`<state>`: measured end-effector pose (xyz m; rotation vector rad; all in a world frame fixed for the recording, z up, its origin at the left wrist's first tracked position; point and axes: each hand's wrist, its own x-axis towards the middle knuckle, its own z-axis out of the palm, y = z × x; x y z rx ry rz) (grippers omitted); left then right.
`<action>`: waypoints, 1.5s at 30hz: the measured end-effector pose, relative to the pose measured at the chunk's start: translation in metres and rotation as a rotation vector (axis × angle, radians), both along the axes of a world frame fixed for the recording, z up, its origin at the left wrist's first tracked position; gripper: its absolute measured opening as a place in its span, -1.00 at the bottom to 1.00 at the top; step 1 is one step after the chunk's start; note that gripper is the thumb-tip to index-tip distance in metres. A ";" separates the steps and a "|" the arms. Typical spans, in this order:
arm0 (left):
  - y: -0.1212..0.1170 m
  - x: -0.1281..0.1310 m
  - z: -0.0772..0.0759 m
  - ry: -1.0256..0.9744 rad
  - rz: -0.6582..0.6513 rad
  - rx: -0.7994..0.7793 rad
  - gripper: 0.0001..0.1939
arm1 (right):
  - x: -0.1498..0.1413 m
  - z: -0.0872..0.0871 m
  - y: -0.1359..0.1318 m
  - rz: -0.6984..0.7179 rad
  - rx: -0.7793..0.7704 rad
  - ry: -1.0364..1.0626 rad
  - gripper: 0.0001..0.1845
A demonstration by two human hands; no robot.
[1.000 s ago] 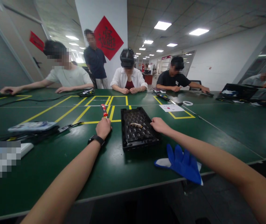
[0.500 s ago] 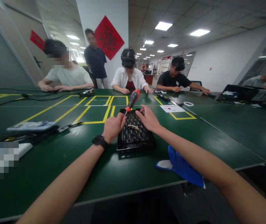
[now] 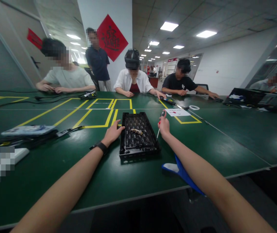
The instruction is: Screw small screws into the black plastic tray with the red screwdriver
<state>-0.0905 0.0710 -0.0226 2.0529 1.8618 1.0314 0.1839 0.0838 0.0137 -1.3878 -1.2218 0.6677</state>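
Note:
A black plastic tray-like case (image 3: 138, 147) with a ridged floor lies on the green table in front of me. On its floor sits a small tan and dark curved piece (image 3: 136, 131), too small to name. My left hand (image 3: 113, 133), with a dark band on its wrist, is at the case's left side, fingers apart and thumb at the rim. At the right side, my right hand (image 3: 164, 125) is closed around a red and black screwdriver (image 3: 163, 113). The metal shaft slants down toward the case's right edge; whether its tip touches cannot be told.
A blue and white glove (image 3: 185, 174) lies under my right forearm by the table edge. Cables and a pale blue flat item (image 3: 28, 130) are at left. A paper sheet (image 3: 177, 112) and a tape roll (image 3: 194, 107) lie beyond my right hand. People sit across the table.
The screwdriver has passed from my left hand to my right and now points down. My hands have moved apart, to either side of the case.

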 end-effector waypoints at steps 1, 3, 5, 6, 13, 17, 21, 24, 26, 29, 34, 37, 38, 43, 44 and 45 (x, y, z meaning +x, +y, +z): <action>0.006 -0.001 -0.004 0.011 0.003 -0.069 -0.44 | 0.009 -0.009 0.001 -0.034 -0.008 -0.043 -0.65; 0.013 -0.002 -0.008 0.037 -0.007 -0.116 -0.45 | 0.023 -0.020 0.004 -0.028 -0.027 -0.105 -0.64; 0.015 -0.001 -0.008 0.051 -0.009 -0.118 -0.45 | 0.032 -0.023 0.008 0.008 -0.060 -0.151 -0.63; 0.015 -0.001 -0.007 0.053 -0.012 -0.116 -0.44 | 0.035 -0.022 0.011 0.024 -0.082 -0.176 -0.61; 0.020 0.005 0.001 0.000 0.008 -0.145 -0.49 | 0.045 -0.012 0.024 0.060 -0.239 -0.492 -0.51; 0.025 0.006 0.002 -0.032 0.046 -0.138 -0.54 | 0.027 -0.014 0.020 0.034 -0.275 -0.733 -0.56; 0.023 0.007 0.003 -0.032 0.037 -0.121 -0.55 | 0.007 -0.001 0.013 0.066 -0.270 -0.900 -0.56; 0.019 0.007 0.004 -0.027 0.050 -0.109 -0.55 | -0.010 0.015 0.007 0.105 -0.159 -0.979 -0.53; 0.018 0.007 0.004 -0.024 0.050 -0.094 -0.57 | -0.026 0.020 0.003 0.244 -0.013 -1.060 -0.59; 0.016 0.007 0.005 -0.022 0.049 -0.082 -0.58 | -0.051 0.017 0.002 0.410 0.046 -1.099 -0.73; 0.019 0.007 0.005 -0.017 0.060 -0.077 -0.58 | -0.072 0.005 0.013 0.462 0.009 -1.048 -0.79; 0.024 0.006 0.004 0.001 0.078 -0.070 -0.57 | -0.071 0.004 0.019 0.508 0.008 -1.000 -0.84; 0.026 0.006 0.003 0.006 0.087 -0.069 -0.57 | -0.070 0.005 0.019 0.521 0.018 -0.989 -0.85; 0.031 0.005 0.002 0.017 0.097 -0.049 -0.55 | -0.065 0.010 0.002 0.667 0.200 -0.704 -0.78; 0.032 0.004 0.002 0.018 0.100 -0.043 -0.55 | -0.064 0.011 -0.005 0.750 0.205 -0.609 -0.77; 0.033 0.004 0.003 0.018 0.106 -0.039 -0.55 | -0.063 0.012 -0.012 0.842 0.196 -0.532 -0.75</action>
